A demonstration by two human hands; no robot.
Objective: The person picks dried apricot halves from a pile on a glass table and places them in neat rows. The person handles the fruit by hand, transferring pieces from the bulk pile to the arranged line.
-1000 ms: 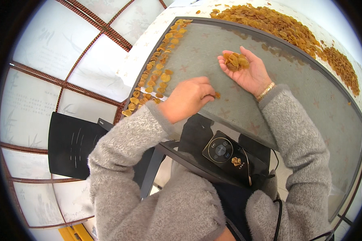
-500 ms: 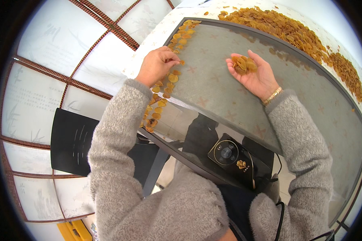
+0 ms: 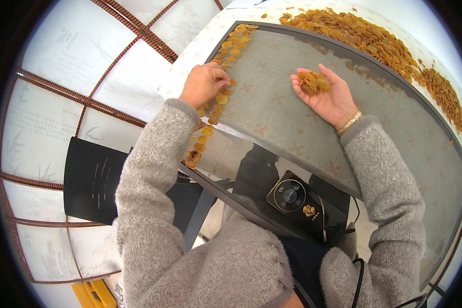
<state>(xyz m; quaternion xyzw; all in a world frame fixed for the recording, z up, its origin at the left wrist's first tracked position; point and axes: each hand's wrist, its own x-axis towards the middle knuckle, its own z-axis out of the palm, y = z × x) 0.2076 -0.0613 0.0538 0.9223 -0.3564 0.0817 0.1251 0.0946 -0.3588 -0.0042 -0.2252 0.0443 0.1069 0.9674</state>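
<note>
Right grip (image 3: pixel 326 95) cupping amber slices (image 3: pixel 313 82)

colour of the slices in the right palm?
Amber-orange slices, cupped in the right hand; head view, the only one.

I read a single head-worn fisheye view looking steeply down, close over the grey mesh tray (image 3: pixel 303 133), with both forearms entering from below it.

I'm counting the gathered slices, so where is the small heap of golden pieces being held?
In the head view, the heap lies in the upturned right hand, over the grey mesh tray, right of the left hand.
</note>
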